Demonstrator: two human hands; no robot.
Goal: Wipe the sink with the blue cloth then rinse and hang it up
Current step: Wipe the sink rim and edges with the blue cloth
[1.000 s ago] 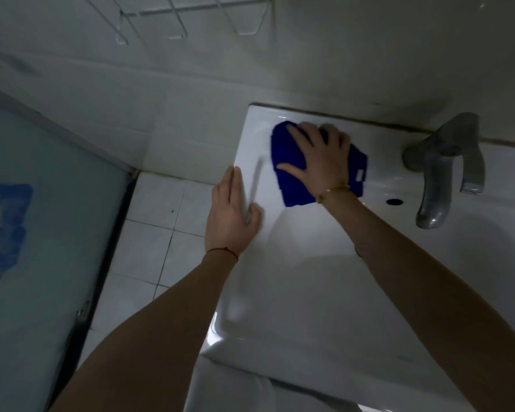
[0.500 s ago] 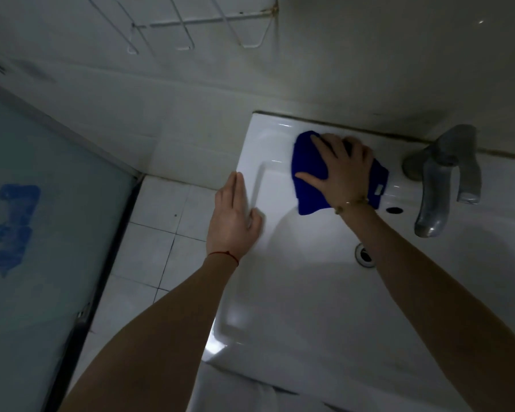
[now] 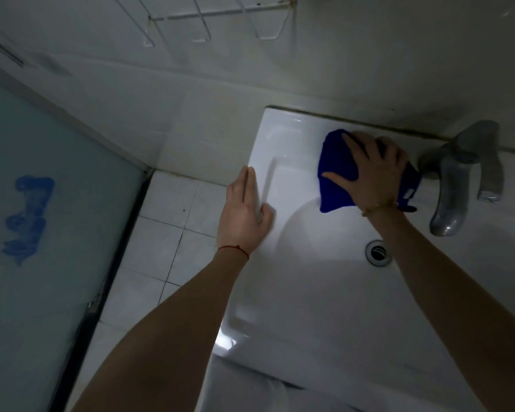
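Note:
A white sink (image 3: 295,135) fills the right half of the view. On its back ledge lies the blue cloth (image 3: 335,176), pressed flat under my right hand (image 3: 372,173), whose fingers are spread over it just left of the tap. A white tag of the cloth shows beside the wrist. My left hand (image 3: 244,215) rests flat on the sink's left rim, fingers together and holding nothing. The drain (image 3: 377,252) shows in the bowl below my right forearm.
A grey metal tap (image 3: 458,179) stands at the sink's back right. A white wire rack (image 3: 217,22) is fixed on the wall above. White floor tiles (image 3: 167,233) lie left of the sink, beside a frosted glass panel (image 3: 42,233) with a blue mark.
My right hand has slid the blue cloth rightward along the back ledge, from the left corner to beside the tap. My left hand has stayed on the rim.

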